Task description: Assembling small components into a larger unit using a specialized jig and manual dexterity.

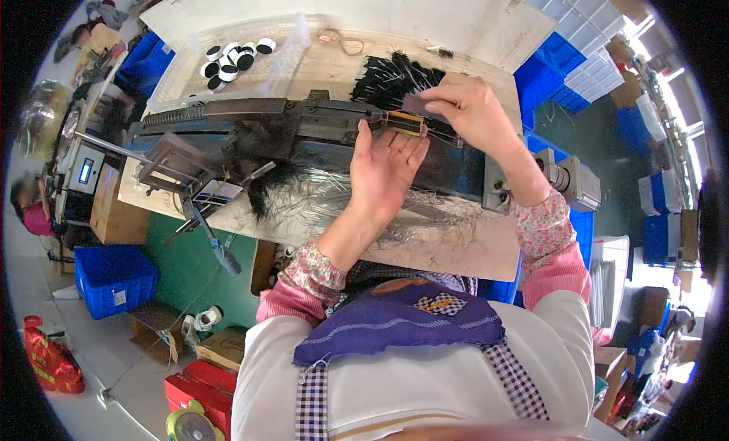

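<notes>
Over our pale wooden table (471, 247), our right hand (469, 111) pinches a half-hidden, flat brown piece (414, 104); our left hand (386, 171), fingers apart, meets a yellow-edged dark block (405, 123), fingertips unclear.

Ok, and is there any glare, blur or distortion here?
Head view: fisheye distortion bends straight edges, with black corners; glare whitens parts of the right rim; left hand and right hand look fairly sharp; a pinkish shape along the bottom is blurred.

The long machine (323, 116) is showing dull dark metal, the tabletop (463, 251) is looking like matt wood, the blue crate (114, 278) is showing smooth plastic, and the purple apron (402, 327) woven cloth.
</notes>
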Demonstrator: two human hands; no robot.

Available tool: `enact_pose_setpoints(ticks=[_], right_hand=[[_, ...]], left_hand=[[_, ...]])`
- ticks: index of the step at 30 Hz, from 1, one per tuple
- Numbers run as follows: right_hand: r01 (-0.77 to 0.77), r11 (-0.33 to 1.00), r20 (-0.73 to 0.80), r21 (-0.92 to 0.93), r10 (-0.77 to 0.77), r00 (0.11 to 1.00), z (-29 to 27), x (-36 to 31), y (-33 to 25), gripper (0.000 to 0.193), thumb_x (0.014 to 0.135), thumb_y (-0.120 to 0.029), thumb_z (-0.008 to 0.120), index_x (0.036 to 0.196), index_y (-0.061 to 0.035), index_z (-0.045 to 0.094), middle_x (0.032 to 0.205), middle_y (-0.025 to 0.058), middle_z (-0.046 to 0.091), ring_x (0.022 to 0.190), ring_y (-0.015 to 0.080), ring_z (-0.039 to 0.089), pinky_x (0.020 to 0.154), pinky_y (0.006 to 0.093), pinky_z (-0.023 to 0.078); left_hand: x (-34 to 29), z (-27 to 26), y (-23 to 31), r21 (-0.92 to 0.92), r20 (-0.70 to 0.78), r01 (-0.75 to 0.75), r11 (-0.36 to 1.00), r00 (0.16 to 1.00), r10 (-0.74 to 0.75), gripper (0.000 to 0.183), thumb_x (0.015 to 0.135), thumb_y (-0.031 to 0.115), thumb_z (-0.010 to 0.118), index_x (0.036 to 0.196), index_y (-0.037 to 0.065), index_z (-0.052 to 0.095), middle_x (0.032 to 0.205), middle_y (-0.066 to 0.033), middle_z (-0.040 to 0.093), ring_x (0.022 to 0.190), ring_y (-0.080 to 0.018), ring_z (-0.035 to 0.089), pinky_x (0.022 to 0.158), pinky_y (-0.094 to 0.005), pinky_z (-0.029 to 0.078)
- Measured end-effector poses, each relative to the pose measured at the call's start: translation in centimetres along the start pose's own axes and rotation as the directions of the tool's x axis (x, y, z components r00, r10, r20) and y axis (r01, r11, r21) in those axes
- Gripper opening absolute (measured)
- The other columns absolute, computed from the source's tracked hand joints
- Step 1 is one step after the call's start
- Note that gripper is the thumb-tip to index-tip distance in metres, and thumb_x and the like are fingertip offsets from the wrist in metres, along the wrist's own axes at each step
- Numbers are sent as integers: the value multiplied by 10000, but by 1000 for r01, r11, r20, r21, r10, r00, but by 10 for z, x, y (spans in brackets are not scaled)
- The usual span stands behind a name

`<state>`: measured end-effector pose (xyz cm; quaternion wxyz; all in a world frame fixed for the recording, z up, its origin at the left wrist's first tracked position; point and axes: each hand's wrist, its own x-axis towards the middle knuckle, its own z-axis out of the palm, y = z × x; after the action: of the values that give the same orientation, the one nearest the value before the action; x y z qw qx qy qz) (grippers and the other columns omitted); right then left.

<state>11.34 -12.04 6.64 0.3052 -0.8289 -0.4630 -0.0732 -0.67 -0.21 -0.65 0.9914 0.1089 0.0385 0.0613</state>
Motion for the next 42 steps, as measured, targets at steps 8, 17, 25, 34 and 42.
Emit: enact_pose_setpoints(ticks=[8, 17, 25, 34, 42], right_hand=[[113, 993, 153, -26, -107, 982, 6, 1, 7, 159, 764, -154, 632, 891, -108, 715, 794, 74, 611, 795, 261, 601, 787, 391, 425], [131, 991, 52, 19, -132, 990, 2, -5, -2, 152, 754, -133, 623, 889, -102, 686, 804, 57, 589, 822, 245, 605, 780, 386, 435], [13, 988, -177, -151, -40, 983, 0, -15, -28, 139, 799, -123, 559, 894, -25, 579, 700, 151, 654, 679, 339, 666, 573, 442, 527], [143, 933, 132, -330, -105, 986, 26, -21, -39, 113, 714, -57, 610, 755, 33, 555, 643, 155, 620, 647, 307, 667, 533, 379, 529], [-72, 995, 205, -66, 84, 975, 31, -122, -15, 265, 808, -84, 543, 1053, -16, 465, 791, 185, 594, 737, 395, 616, 607, 482, 483]], left_hand=[[0, 9, 0, 42, -75, -26, 999, 997, 30, 652, 959, 494, 389, 1211, -108, 383, 1245, -221, 469, 1238, -330, 426, 1116, -425, 301], [0, 5, 3, 124, 0, 33, 992, 999, -33, 584, 973, 507, 334, 1149, -34, 462, 1171, -127, 529, 1134, -241, 499, 1089, -378, 329], [-7, 9, 12, 145, -87, -19, 989, 996, 32, 609, 954, 489, 408, 1150, -87, 370, 1186, -200, 432, 1210, -317, 381, 1109, -443, 264], [-7, 16, 16, 193, -79, 47, 980, 996, -32, 660, 968, 449, 371, 1302, -119, 340, 1363, -218, 403, 1301, -315, 361, 1112, -431, 259], [-14, 3, -10, 417, -99, 15, 909, 995, 29, 334, 974, 306, 463, 1130, 13, 495, 1159, -120, 523, 1142, -244, 468, 1050, -387, 348]])
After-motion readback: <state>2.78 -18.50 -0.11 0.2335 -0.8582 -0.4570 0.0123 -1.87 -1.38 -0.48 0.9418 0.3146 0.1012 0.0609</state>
